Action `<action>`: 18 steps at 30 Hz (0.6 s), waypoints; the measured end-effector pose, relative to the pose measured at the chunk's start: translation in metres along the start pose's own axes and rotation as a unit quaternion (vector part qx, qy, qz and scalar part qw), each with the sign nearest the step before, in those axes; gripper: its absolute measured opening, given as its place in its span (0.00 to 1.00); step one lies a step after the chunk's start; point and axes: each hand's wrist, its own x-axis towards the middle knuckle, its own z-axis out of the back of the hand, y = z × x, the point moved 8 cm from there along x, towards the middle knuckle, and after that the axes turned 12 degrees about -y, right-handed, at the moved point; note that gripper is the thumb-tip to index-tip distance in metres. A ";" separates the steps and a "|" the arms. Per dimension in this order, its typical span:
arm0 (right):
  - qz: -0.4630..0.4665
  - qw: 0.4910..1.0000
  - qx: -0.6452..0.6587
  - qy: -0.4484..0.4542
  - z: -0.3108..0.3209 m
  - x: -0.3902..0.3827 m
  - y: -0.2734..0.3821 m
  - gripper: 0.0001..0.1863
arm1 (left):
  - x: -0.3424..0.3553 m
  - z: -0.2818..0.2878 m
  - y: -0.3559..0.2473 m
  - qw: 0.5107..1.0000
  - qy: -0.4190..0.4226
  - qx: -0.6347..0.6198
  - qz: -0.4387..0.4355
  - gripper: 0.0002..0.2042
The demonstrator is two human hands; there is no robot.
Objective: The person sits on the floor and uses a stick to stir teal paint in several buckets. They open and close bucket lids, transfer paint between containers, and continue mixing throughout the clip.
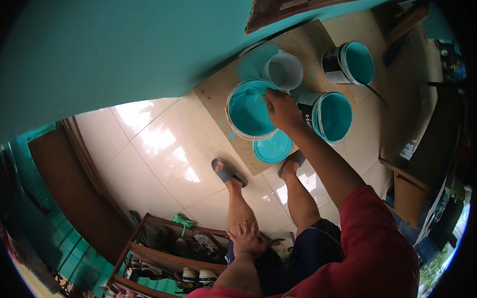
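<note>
The bucket (240, 134) stands under the right hand (285, 111), fingers curled at its rim, grip unclear; the left hand (248, 239) spreads on a leg (240, 210). Cup (287, 71), lid (273, 150), two tubs (333, 65) (307, 110) crowd close.

R hand (281, 110) at teal paint bkt (236, 131), L hand (248, 241) on L leg (239, 205).

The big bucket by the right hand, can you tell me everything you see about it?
This round, open bucket has a whitish rim and looks plastic. Inside is shiny turquoise paint with swirled ridges. It stands upright on a brown board, with a turquoise disc showing past its near edge. The right hand is over its right side, fingers curled; I can't tell whether they touch the rim.
</note>
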 end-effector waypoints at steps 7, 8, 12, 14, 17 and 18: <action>-0.049 0.979 -0.131 0.149 0.004 -0.045 0.003 0.12 | 0.000 -0.006 -0.003 1.000 0.012 0.015 -0.004 0.40; -0.071 0.978 -0.108 0.164 -0.002 -0.052 0.006 0.15 | 0.000 -0.006 -0.003 1.000 0.013 0.019 -0.004 0.40; -0.090 0.984 0.069 0.137 -0.028 -0.049 0.019 0.10 | 0.000 -0.007 -0.005 0.999 0.015 0.033 -0.008 0.39; -0.099 0.983 0.137 0.076 -0.029 -0.035 0.012 0.09 | 0.001 -0.009 -0.005 0.999 0.024 0.038 -0.008 0.40; -0.081 0.987 0.136 -0.032 -0.018 -0.010 -0.004 0.08 | 0.000 -0.009 -0.004 0.999 0.018 0.039 -0.006 0.39; -0.081 0.990 0.110 -0.045 -0.012 -0.005 -0.011 0.08 | 0.000 -0.010 -0.003 0.999 0.017 0.039 -0.002 0.39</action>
